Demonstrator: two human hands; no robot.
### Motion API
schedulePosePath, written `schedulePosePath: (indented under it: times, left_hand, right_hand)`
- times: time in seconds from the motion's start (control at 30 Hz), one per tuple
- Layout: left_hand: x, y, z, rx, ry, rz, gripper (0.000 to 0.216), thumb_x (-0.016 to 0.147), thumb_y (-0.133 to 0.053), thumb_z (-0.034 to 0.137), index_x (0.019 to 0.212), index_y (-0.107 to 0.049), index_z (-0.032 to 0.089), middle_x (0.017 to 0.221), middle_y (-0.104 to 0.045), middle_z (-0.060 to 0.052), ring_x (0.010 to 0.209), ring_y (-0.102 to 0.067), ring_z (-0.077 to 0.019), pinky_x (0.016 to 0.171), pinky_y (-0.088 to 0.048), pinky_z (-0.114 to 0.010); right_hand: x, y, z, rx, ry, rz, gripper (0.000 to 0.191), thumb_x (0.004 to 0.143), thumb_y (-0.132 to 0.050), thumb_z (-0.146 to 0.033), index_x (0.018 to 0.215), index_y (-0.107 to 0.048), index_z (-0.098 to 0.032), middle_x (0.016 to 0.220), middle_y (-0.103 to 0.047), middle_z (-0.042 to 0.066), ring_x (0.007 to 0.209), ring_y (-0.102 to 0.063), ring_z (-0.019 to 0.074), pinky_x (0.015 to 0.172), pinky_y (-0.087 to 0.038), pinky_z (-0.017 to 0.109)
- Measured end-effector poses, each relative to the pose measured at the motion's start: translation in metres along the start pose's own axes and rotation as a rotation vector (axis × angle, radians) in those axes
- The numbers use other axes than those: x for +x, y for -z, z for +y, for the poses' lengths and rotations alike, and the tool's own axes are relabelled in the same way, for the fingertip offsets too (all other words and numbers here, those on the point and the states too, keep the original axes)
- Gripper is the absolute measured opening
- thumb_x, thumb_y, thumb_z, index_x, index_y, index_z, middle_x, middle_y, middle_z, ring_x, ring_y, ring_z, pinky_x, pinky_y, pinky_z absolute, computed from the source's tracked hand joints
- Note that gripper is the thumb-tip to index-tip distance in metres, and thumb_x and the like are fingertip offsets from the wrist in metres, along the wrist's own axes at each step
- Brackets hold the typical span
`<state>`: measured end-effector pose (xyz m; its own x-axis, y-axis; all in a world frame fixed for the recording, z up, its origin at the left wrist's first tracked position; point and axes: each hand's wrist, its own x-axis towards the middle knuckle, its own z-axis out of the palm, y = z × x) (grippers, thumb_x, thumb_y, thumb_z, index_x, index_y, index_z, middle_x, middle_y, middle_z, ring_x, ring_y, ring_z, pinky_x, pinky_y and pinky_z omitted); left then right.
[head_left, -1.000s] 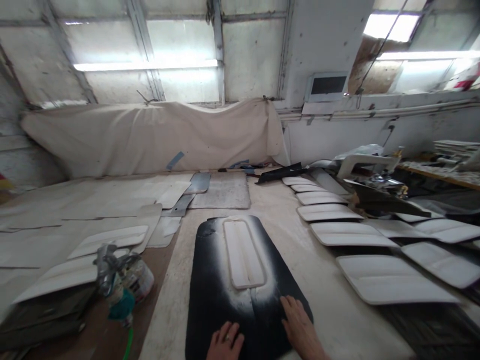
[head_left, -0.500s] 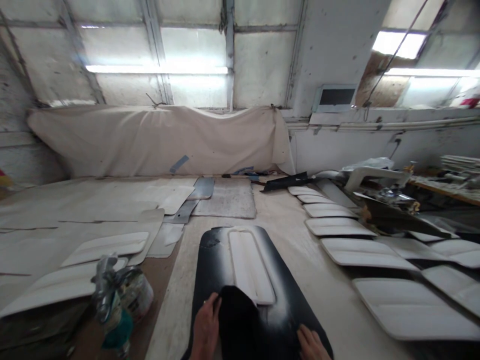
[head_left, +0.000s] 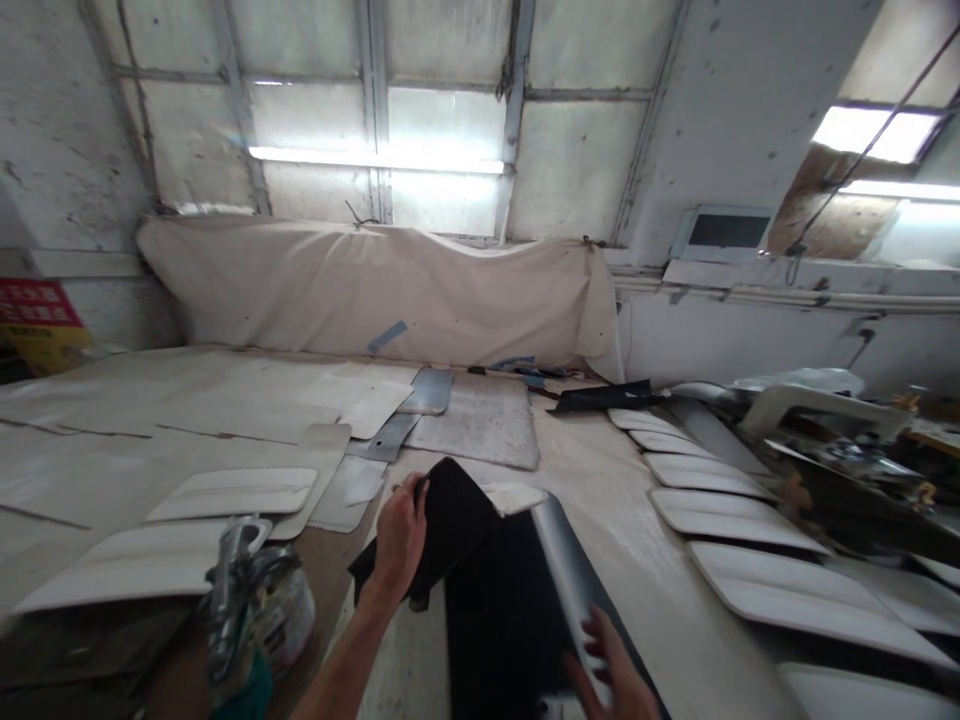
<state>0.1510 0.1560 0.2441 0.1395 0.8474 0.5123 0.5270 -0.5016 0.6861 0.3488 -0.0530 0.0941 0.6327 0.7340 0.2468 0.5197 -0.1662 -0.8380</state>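
The black panel (head_left: 495,590) is now tilted up off the workbench (head_left: 660,590), its dark underside turned toward the camera and its white-sprayed face showing only as a pale strip along the right edge. Half a second ago it still lay flat with the raised white centre section facing up, so the person has begun lifting or flipping it; judged from this, the sprayed side is being turned away or the piece is being carried off. The left hand (head_left: 401,540) is clenched on the panel's upper left edge, thumb behind and fingers wrapped over. The right hand (head_left: 611,675) meets the lower right edge with fingers spread; whether it grips or only steadies cannot be told.

To the left stands a spray gun (head_left: 236,590) with its paint cup (head_left: 289,610), contents hidden. Right of the panel, white-coated panels (head_left: 720,520) lie in a row, apart from one another. Further back a grey mat (head_left: 480,420) lies flat, and a beige cloth (head_left: 375,290) hangs along the wall.
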Motion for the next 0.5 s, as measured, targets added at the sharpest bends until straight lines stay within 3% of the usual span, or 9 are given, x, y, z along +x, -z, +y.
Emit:
schedulePosePath:
  times: [0.03,0.1,0.13,0.2,0.27,0.4,0.5]
  left_hand:
    - [-0.001,0.001,0.000,-0.008,-0.009,0.001,0.030,0.085,-0.035,0.036,0.094,-0.058,0.018,0.094,-0.067,-0.008,0.089,-0.062,-0.0219,0.085,-0.046,-0.037]
    - [-0.001,0.004,0.001,-0.035,-0.034,-0.008,0.029,0.085,-0.035,0.036,0.092,-0.058,0.019,0.092,-0.067,-0.007,0.087,-0.062,-0.0210,0.084,-0.047,-0.035]
    - [-0.002,0.007,0.002,-0.058,-0.051,-0.017,0.028,0.085,-0.036,0.036,0.090,-0.058,0.019,0.090,-0.067,-0.006,0.085,-0.062,-0.0201,0.082,-0.047,-0.034]
    - [-0.004,0.012,0.003,-0.120,-0.082,-0.031,0.025,0.085,-0.037,0.035,0.087,-0.057,0.020,0.084,-0.066,-0.004,0.079,-0.061,-0.0181,0.077,-0.048,-0.031]
    - [-0.007,0.018,0.002,-0.174,-0.092,-0.032,0.024,0.085,-0.038,0.035,0.084,-0.057,0.021,0.078,-0.064,-0.002,0.075,-0.059,-0.0168,0.072,-0.047,-0.029]
    - [-0.015,0.025,-0.006,-0.174,-0.085,-0.054,0.027,0.086,-0.039,0.039,0.073,-0.054,0.020,0.068,-0.060,-0.001,0.068,-0.057,-0.0158,0.065,-0.045,-0.028]
    - [-0.021,0.022,-0.011,-0.150,-0.121,-0.077,0.025,0.085,-0.040,0.036,0.075,-0.055,0.020,0.070,-0.061,-0.002,0.069,-0.058,-0.0165,0.066,-0.044,-0.029]
  right_hand:
    - [0.011,-0.017,-0.029,0.059,-0.031,-0.112,0.069,0.069,-0.056,-0.047,0.129,-0.037,-0.019,0.111,-0.062,0.016,0.092,-0.063,0.0311,0.076,-0.055,0.043]
    - [0.032,-0.052,-0.083,0.128,-0.025,-0.183,0.078,0.076,-0.050,-0.048,0.136,-0.021,-0.008,0.133,-0.044,0.022,0.105,-0.057,0.0295,0.087,-0.049,0.043]
    - [0.040,-0.067,-0.103,0.149,-0.007,-0.186,0.075,0.077,-0.047,-0.046,0.135,-0.021,-0.005,0.131,-0.044,0.023,0.103,-0.057,0.0291,0.085,-0.048,0.042]
    - [0.054,-0.088,-0.125,0.176,0.029,-0.170,0.065,0.081,-0.041,-0.037,0.135,-0.020,-0.008,0.113,-0.059,0.019,0.089,-0.062,0.0267,0.074,-0.049,0.040]
    - [0.063,-0.095,-0.127,0.127,0.059,-0.143,0.057,0.082,-0.035,-0.029,0.134,-0.022,-0.009,0.096,-0.066,0.014,0.079,-0.064,0.0265,0.068,-0.048,0.039]
    - [0.076,-0.088,-0.106,-0.074,0.084,-0.023,0.055,0.083,-0.025,-0.030,0.129,-0.031,-0.001,0.105,-0.062,0.024,0.087,-0.062,0.0320,0.072,-0.047,0.044]
    - [0.086,-0.086,-0.099,-0.140,0.082,0.002,0.052,0.084,-0.022,-0.030,0.127,-0.036,-0.004,0.098,-0.065,0.019,0.081,-0.064,0.0286,0.070,-0.048,0.041]
